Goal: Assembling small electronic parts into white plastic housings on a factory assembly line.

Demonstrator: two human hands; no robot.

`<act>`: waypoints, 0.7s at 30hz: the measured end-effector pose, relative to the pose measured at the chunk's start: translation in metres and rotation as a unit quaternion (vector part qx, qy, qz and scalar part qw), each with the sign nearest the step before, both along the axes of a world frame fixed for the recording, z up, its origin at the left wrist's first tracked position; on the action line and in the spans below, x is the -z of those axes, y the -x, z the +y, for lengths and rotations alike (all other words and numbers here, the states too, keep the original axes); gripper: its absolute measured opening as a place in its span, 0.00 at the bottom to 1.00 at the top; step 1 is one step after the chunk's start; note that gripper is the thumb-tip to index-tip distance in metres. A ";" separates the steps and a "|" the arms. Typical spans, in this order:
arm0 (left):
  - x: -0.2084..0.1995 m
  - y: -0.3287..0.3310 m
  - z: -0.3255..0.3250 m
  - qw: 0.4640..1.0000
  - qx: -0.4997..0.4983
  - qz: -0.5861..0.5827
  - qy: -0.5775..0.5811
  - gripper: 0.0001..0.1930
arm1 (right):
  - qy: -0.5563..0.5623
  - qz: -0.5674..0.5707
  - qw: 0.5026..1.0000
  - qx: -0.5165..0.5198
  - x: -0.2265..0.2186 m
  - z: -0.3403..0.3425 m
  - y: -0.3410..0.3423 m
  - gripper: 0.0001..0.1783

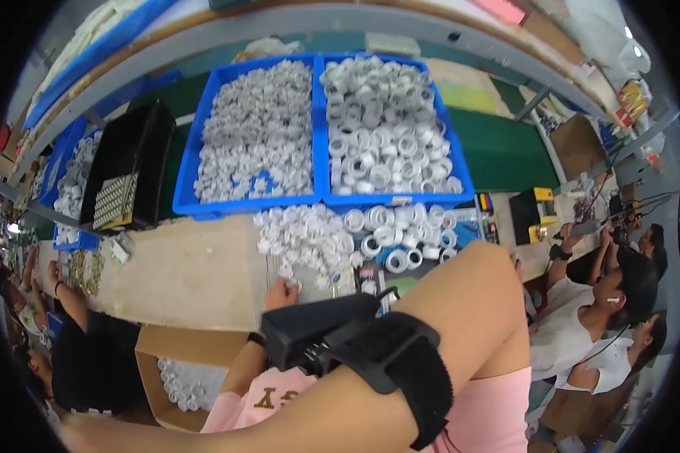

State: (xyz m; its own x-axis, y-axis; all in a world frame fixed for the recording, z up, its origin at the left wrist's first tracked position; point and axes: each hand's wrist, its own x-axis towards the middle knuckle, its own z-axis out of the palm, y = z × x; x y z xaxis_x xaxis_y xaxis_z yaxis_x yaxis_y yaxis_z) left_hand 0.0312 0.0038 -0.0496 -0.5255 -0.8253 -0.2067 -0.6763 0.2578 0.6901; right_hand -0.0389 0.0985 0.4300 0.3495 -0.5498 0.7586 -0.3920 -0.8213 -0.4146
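Observation:
At the near edge of the worktable, my left hand (281, 293) has its fingers closed at a small white plastic part (294, 287). A loose pile of small white plastic fittings (306, 238) lies just beyond it. Beside that pile, to the right, are white plastic rings (400, 234). My right arm is bent high and close to the camera, with a black strap and device on the forearm. That forearm crosses to the lower left rim, where only a blurred part of my right hand (91, 436) shows; its fingers are hidden.
Two blue bins (319, 128) hold small fittings and rings. A black crate (162, 151) stands left. A cardboard box (147, 362) of white parts is below the table. A metal shelf beam (295, 29) spans overhead. Several people sit at both sides; a yellow-black device (533, 215) stands right.

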 end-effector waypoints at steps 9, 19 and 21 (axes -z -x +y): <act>-0.019 0.007 0.004 0.996 0.050 -0.011 0.070 0.15 | -0.091 0.236 0.967 -0.018 0.042 0.032 0.072 0.09; -0.030 -0.005 0.000 0.988 0.121 -0.070 0.060 0.26 | -0.482 -0.078 0.769 0.413 0.323 0.109 0.164 0.14; -0.017 -0.002 -0.008 0.988 0.139 -0.060 0.025 0.25 | -0.611 -0.255 0.653 0.369 0.357 0.133 0.159 0.22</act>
State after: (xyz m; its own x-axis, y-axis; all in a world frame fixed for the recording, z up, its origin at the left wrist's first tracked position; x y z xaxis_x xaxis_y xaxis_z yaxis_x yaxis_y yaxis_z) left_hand 0.0336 -0.0043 -0.0327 -0.7075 -0.6635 -0.2433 -0.6505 0.4769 0.5911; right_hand -0.1976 0.2314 0.0728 -0.4788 -0.7297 -0.4882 -0.0503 0.5779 -0.8145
